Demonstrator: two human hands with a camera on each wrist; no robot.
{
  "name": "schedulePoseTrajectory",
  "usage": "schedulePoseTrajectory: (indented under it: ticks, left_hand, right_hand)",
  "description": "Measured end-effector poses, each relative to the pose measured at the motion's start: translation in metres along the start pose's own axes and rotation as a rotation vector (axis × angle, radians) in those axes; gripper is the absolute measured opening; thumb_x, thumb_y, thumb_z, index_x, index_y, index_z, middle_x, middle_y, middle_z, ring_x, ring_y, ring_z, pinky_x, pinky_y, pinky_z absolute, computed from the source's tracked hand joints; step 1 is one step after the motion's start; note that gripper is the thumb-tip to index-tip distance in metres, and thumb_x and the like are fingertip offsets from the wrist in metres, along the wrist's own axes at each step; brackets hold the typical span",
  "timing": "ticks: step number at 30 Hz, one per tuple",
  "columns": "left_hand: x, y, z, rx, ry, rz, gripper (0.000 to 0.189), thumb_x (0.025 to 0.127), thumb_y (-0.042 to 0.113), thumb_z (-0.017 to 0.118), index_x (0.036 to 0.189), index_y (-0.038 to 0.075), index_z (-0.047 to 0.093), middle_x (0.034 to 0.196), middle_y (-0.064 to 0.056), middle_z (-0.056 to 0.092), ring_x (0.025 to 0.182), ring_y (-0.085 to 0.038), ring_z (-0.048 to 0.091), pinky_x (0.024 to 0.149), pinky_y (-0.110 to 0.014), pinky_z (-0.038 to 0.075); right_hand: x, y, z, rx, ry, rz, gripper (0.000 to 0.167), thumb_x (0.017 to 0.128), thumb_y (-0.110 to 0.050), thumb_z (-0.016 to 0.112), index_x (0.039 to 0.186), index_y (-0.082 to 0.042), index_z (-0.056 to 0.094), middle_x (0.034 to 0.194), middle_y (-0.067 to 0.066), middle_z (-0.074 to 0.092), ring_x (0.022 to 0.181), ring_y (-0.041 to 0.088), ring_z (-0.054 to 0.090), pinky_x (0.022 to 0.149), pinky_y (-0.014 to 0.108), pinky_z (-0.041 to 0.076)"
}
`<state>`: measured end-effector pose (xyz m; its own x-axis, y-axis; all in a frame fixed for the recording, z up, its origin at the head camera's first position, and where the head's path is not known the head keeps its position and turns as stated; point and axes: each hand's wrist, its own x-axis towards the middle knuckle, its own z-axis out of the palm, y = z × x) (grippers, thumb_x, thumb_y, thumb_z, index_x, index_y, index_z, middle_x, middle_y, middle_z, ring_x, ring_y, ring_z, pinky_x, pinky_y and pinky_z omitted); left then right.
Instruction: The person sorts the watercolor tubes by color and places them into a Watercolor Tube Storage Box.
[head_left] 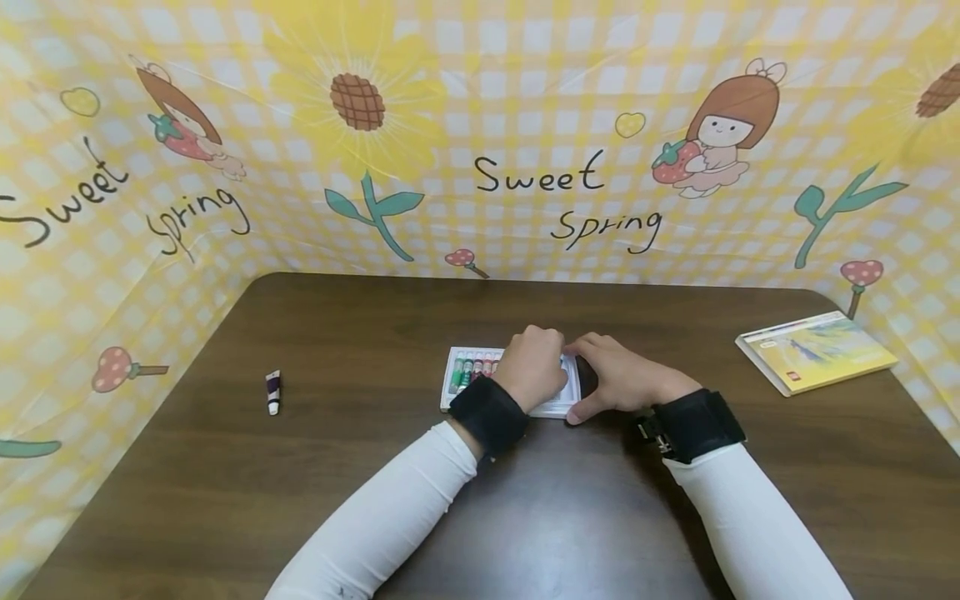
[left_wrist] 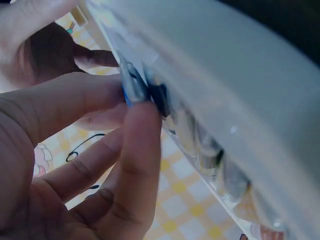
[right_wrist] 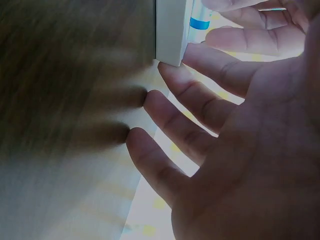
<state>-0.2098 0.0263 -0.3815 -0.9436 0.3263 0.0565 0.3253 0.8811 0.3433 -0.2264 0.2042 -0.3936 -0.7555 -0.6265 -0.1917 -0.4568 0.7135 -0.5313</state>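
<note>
A white tray [head_left: 555, 409] of small paint tubes [head_left: 468, 370] lies on the table, its tubes in a row with green to pink bands at the left. My left hand [head_left: 531, 371] reaches over the right half of the tray. Between its thumb and forefinger it pinches a silver paint tube with a blue band [left_wrist: 134, 90], right beside the other tubes. At the tray's right end, my right hand [head_left: 628, 375] holds the tray, thumb at the near corner and forefinger at the far one. Its other fingers [right_wrist: 172, 122] spread down to the table.
A loose paint tube with a dark band [head_left: 273, 392] lies at the left of the brown table [head_left: 360, 517]. Near the right edge lies a flat yellow box [head_left: 821, 354] with a printed cover. A yellow checked cloth [head_left: 510, 108] hangs behind and around the table.
</note>
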Motion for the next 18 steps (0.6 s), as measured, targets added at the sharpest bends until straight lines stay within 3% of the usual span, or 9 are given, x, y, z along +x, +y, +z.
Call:
schedulePoseTrajectory:
  ticks: [6,11,18]
  left_hand:
    - [-0.004,0.002,0.005,0.078,0.041,0.025,0.018,0.095,0.016,0.072,0.105,0.003,0.08,0.096,-0.014,0.079,0.083,-0.028,0.077,0.071,-0.042,0.063]
    - [-0.012,0.004,0.005,0.119,0.01,0.031,0.025,0.097,0.023,0.075,0.11,0.002,0.079,0.097,-0.013,0.077,0.082,-0.026,0.076,0.066,-0.04,0.062]
    - [-0.017,0.002,0.006,0.175,-0.02,0.051,0.034,0.095,0.029,0.079,0.116,0.003,0.077,0.104,-0.014,0.075,0.089,-0.028,0.075,0.07,-0.041,0.063]
  right_hand:
    - [0.0,-0.001,-0.001,-0.004,-0.002,0.005,0.098,0.079,-0.044,0.092,0.152,0.004,0.047,0.154,0.023,0.047,0.142,0.042,0.042,0.116,0.059,0.041]
    - [0.0,-0.001,0.0,0.005,-0.005,0.013,0.096,0.079,-0.044,0.092,0.151,0.002,0.048,0.154,0.021,0.047,0.142,0.041,0.042,0.116,0.058,0.041]
    - [0.0,-0.002,0.0,0.001,0.004,0.0,0.096,0.079,-0.043,0.092,0.151,0.002,0.048,0.152,0.021,0.049,0.14,0.041,0.043,0.115,0.058,0.041]
